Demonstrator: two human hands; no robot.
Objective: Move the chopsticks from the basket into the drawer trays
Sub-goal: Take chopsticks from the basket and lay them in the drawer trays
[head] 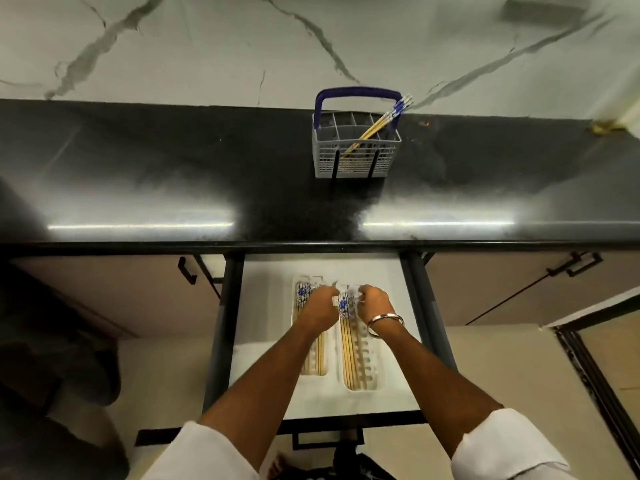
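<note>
A glossy black countertop [138, 174] runs below a white marble-veined wall [207, 46], with beige cabinet doors [512, 285] underneath bearing dark handles [186, 270].

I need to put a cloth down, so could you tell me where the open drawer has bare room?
Bare liner lies left of the left tray and along the drawer front. The trays' far ends are crowded by both hands.

Both hands' fingers [329, 292] blur over the trays [372, 382]; their grip is unclear
</note>
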